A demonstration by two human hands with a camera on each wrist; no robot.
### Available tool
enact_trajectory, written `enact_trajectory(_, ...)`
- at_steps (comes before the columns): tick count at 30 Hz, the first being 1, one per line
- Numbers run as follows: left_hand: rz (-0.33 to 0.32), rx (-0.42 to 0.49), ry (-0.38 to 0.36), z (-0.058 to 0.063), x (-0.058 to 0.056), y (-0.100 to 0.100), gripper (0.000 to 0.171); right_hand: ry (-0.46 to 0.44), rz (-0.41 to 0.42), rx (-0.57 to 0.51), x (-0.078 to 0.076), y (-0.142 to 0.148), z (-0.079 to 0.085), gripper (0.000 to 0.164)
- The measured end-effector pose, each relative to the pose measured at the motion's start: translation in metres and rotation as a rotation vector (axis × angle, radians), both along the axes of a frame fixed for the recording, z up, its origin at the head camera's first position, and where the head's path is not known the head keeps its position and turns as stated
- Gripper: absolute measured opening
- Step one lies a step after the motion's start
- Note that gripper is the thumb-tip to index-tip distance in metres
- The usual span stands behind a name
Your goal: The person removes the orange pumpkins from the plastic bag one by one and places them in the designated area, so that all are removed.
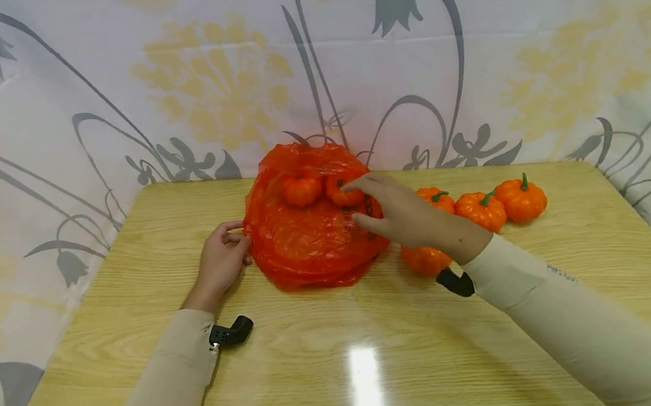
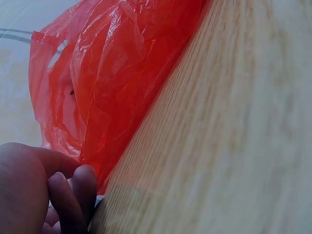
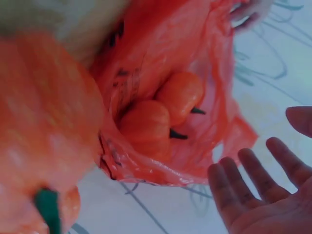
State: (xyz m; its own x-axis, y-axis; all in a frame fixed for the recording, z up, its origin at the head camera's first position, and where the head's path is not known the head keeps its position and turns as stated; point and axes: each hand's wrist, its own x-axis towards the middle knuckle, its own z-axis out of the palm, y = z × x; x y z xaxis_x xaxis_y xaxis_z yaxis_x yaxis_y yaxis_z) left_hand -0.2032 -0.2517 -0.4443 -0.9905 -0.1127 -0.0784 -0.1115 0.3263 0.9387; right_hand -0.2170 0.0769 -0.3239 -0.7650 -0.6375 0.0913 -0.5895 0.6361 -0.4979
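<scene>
A thin red plastic bag lies spread with its mouth wide on the table. Inside it, toward the back, sit two small orange pumpkins, a left one and a right one; their dark stems show in the right wrist view. My left hand pinches the bag's left edge between thumb and fingers. Over the bag's right side hovers my right hand, its fingers extended and apart, holding nothing. In the right wrist view its palm is bare.
Several more orange pumpkins with green stems stand right of the bag: one close in front, another in the middle, one farthest right. The wooden table ends at a flower-patterned cloth behind.
</scene>
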Motion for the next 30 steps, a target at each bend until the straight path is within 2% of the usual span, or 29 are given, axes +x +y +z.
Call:
enact_trajectory(6,-0.002,0.011,0.010,0.001,-0.001,0.001,0.039,-0.034,0.001,0.003,-0.032,-0.013,0.011,0.048)
enact_trajectory(13,0.008,0.013,0.016,-0.001,-0.001,0.000,0.038,-0.076,0.013,0.030,-0.060,-0.020,0.011,0.046)
enact_trajectory(21,0.010,0.013,0.008,-0.001,-0.002,0.000,0.038,-0.119,-0.079,0.167,-0.079,-0.015,0.005,0.056)
enact_trajectory(30,0.022,0.025,-0.006,-0.002,-0.001,0.000,0.035,-0.135,-0.076,0.209,-0.094,-0.009,-0.005,0.062)
